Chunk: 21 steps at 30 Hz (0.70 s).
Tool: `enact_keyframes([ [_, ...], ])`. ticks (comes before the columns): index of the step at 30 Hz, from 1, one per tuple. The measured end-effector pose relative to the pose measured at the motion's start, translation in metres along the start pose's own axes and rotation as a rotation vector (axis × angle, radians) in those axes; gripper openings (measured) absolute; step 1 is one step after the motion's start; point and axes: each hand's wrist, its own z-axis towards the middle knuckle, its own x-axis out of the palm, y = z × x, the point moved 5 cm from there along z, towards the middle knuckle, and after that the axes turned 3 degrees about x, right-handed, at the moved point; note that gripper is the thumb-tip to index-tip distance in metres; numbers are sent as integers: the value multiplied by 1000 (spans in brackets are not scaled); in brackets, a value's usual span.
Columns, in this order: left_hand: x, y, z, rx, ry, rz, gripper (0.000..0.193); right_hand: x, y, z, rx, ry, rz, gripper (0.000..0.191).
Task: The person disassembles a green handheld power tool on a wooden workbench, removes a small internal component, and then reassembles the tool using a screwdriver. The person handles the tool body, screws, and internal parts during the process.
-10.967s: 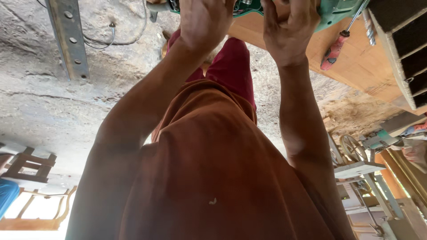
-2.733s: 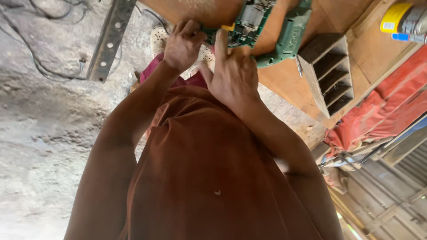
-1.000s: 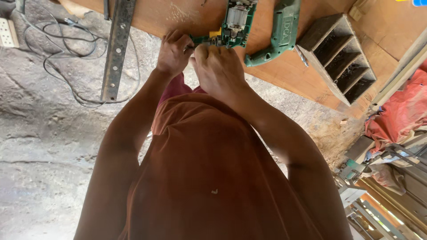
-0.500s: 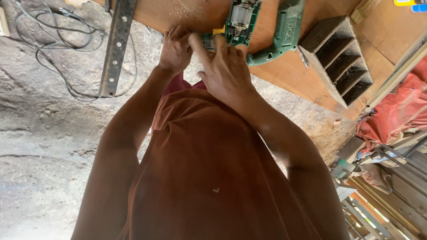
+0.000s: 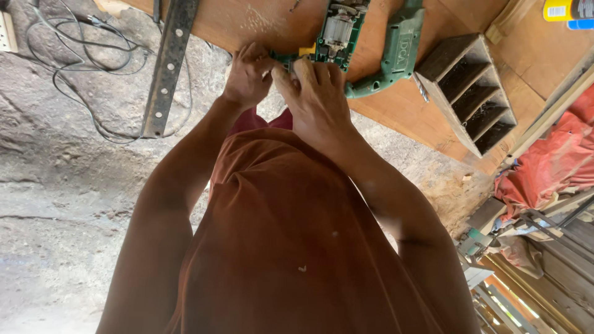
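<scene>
Both hands, left hand [image 5: 247, 77] and right hand [image 5: 315, 99], pinch the opened drill [image 5: 337, 37] at its handle end; rigid body, probably delicate exposed parts inside.

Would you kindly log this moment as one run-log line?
left hand: on opened drill half | right hand: on same half | green drill shell: beside, on wooden board

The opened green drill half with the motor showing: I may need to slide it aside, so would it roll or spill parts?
The opened drill half lies flat side up on the wooden bench, so it probably slides rather than rolls. Its exposed motor and wiring look loose, so parts might shift or drop out. Both the left hand and right hand steady its handle end, hinting it wobbles.
</scene>
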Motion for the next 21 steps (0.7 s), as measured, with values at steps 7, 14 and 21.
enact_keyframes([
  [7, 10, 6, -12, -103, -51, -78, 7, 22, -13, -11, 296, 378, 140, 40],
  [14, 13, 9, -11, -211, 8, -44, 27, 29, -15, -20, 339, 387, 197, 34],
  [21, 6, 5, -12, -38, -49, -39, 15, 13, -52, -24, 288, 129, 205, 9],
])
